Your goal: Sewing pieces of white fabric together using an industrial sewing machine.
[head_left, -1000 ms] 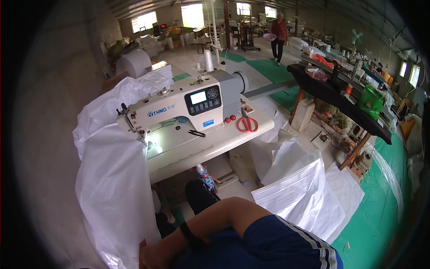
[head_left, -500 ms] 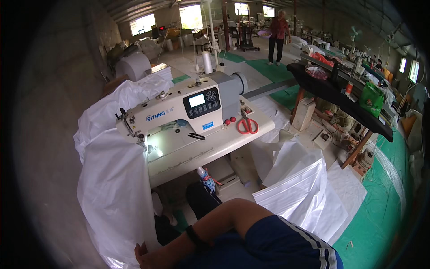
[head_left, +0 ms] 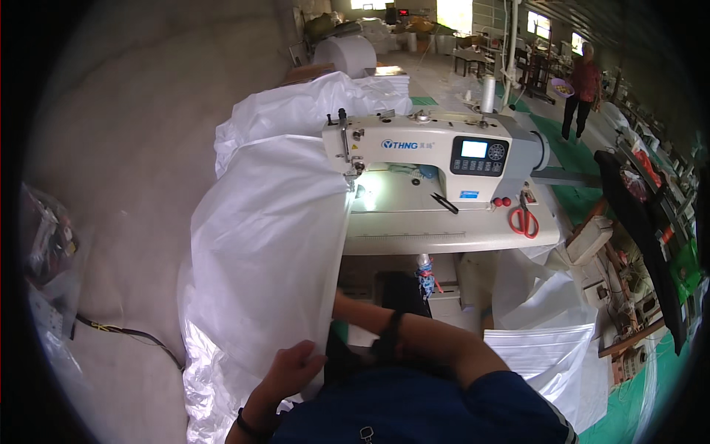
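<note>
My left hand (head_left: 290, 368) pinches the near edge of the white plastic sheet (head_left: 270, 244), which runs lengthwise away from me to the sewing machine (head_left: 436, 152) at the worktop's (head_left: 444, 237) left edge. My right hand reaches under, hidden; grip unclear.

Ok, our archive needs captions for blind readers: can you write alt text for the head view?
A seated person's left hand grips the edge of a large white woven plastic sheet draped from a white industrial sewing machine; the right forearm reaches under the table, its hand hidden. Red scissors lie on the table in a workshop.
</note>
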`<move>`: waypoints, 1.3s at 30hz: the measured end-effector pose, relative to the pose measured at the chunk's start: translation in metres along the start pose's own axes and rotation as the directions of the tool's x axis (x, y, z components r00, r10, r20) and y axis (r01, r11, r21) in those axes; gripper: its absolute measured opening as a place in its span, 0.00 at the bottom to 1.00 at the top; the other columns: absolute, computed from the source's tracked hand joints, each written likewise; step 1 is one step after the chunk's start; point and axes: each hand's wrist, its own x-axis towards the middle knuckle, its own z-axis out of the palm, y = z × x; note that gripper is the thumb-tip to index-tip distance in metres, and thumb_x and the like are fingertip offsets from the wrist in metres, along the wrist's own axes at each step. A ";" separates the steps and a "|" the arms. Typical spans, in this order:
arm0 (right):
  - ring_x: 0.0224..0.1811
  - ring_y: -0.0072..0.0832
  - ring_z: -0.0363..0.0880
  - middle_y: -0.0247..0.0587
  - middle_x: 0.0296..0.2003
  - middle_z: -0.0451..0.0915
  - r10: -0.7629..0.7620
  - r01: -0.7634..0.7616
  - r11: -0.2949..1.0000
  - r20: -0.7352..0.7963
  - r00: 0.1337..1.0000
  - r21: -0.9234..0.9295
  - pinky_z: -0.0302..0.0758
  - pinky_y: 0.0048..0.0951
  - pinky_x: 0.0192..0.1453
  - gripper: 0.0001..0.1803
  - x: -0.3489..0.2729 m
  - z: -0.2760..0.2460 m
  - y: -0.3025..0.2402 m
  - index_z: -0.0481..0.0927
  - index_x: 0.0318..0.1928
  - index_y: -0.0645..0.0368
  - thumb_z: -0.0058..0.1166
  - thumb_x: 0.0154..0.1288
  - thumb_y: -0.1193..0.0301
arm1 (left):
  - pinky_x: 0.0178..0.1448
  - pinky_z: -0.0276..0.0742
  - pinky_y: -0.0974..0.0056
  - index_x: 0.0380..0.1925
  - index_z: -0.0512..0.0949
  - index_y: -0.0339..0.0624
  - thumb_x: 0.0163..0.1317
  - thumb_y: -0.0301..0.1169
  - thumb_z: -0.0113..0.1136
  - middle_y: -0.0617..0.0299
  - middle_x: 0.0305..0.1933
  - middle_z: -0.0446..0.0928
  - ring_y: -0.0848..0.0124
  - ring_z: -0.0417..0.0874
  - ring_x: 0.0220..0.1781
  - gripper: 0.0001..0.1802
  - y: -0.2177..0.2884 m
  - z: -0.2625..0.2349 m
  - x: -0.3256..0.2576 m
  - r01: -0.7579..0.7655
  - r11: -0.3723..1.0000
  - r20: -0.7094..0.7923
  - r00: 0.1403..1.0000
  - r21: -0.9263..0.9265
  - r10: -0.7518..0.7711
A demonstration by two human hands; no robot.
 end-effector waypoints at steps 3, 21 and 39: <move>0.51 0.39 0.74 0.51 0.45 0.76 -0.020 0.015 0.986 0.029 0.999 0.164 0.71 0.36 0.54 0.18 -0.004 0.034 0.028 0.72 0.52 0.60 0.48 0.62 0.67 | 0.25 0.66 0.65 0.25 0.72 0.36 0.55 0.37 0.61 0.57 0.16 0.68 0.79 0.66 0.22 0.14 0.015 -0.005 0.001 -0.017 0.990 0.069 0.998 0.140 0.008; 0.32 0.36 0.83 0.49 0.32 0.81 0.411 -0.413 0.424 -0.235 0.881 -0.806 0.78 0.35 0.30 0.19 0.120 -0.128 -0.018 0.74 0.41 0.74 0.51 0.57 0.68 | 0.24 0.68 0.64 0.22 0.69 0.39 0.59 0.37 0.58 0.55 0.17 0.71 0.68 0.70 0.16 0.15 -0.037 0.009 0.015 -0.226 0.973 0.363 0.904 -0.049 0.228; 0.31 0.41 0.82 0.52 0.27 0.81 0.464 -0.508 0.610 -0.246 0.851 -0.609 0.77 0.36 0.34 0.32 0.073 -0.107 -0.030 0.58 0.60 0.76 0.47 0.54 0.74 | 0.32 0.68 0.51 0.26 0.69 0.37 0.62 0.34 0.53 0.46 0.27 0.71 0.45 0.74 0.31 0.12 -0.032 0.026 0.065 -0.202 0.971 -0.090 0.973 0.130 0.214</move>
